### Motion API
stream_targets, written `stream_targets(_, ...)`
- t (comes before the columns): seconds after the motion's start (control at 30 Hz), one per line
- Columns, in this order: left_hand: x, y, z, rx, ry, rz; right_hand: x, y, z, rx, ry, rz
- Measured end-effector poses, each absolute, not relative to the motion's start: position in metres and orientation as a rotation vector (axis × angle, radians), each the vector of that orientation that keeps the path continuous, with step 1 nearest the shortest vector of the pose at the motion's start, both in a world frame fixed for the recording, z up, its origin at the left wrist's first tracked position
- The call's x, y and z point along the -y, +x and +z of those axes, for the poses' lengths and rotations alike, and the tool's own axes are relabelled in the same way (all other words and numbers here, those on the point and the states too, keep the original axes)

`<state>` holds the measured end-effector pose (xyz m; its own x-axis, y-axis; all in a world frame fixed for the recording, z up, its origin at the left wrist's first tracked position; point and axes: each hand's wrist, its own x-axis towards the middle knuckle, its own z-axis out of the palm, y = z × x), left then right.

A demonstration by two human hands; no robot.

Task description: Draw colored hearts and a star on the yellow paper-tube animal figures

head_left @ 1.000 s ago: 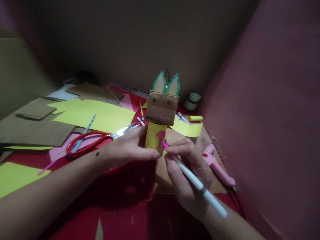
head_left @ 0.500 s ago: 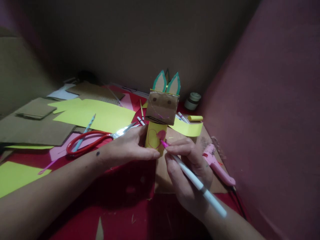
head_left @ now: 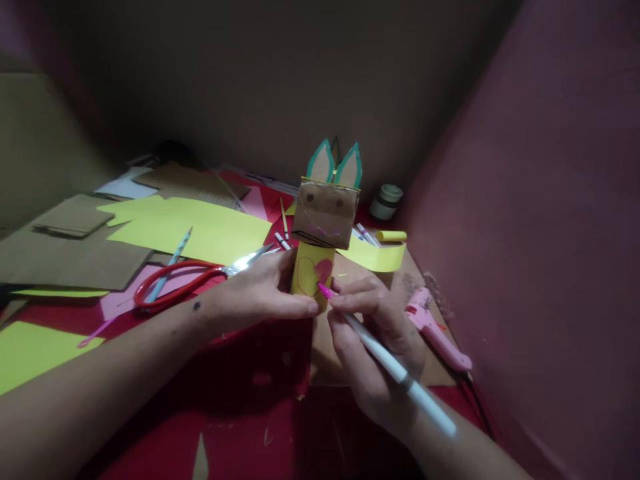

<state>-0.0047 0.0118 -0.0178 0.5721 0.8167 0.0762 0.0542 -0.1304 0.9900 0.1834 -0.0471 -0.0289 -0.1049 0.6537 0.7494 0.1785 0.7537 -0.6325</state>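
A cardboard puppet (head_left: pixel 326 215) with a boxy brown head, two dark eyes and pointed ears edged in teal stands upright on a yellow paper body. My left hand (head_left: pixel 265 288) is closed around that body from the left, thumb across its lower front. On the yellow front is a heart outline (head_left: pixel 311 268), its right side partly coloured pink. My right hand (head_left: pixel 377 333) grips a white marker (head_left: pixel 383 357) with a pink tip, which touches the lower part of the heart or is just off it; I cannot tell which.
Red-handled scissors (head_left: pixel 175 283) and a pencil (head_left: pixel 173 260) lie at left, near yellow paper (head_left: pixel 195 227) and cardboard pieces (head_left: pixel 75 257). A pink glue gun (head_left: pixel 435 330) rests right on a brown board (head_left: pixel 325 367). A jar (head_left: pixel 386 202) stands behind.
The marker tip has moved slightly down from the pink-coloured side towards the lower part of the heart. My left hand keeps its hold on the puppet.
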Motion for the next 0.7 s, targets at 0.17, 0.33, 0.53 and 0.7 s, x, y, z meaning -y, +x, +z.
stream_targets(0.17,-0.0116,-0.0037,-0.0159,-0.742,1.584,0.758,0.0469,0.1838,-0.0288,1.623,-0.687,0.470)
stream_targets(0.33,-0.0116,-0.0049,-0.0156,-0.721,1.577,0.773,0.0474,0.1847,-0.0277,1.621,-0.686,0.456)
stream_targets(0.53,-0.0114,-0.0035,-0.0170,-0.726,1.606,0.783,0.0466,0.1852,-0.0287,1.666,-0.659,0.490)
stream_targets(0.7,-0.0126,-0.0027,-0.0175,-0.713,1.591,0.776,0.0463,0.1835,-0.0283,1.613,-0.649,0.494)
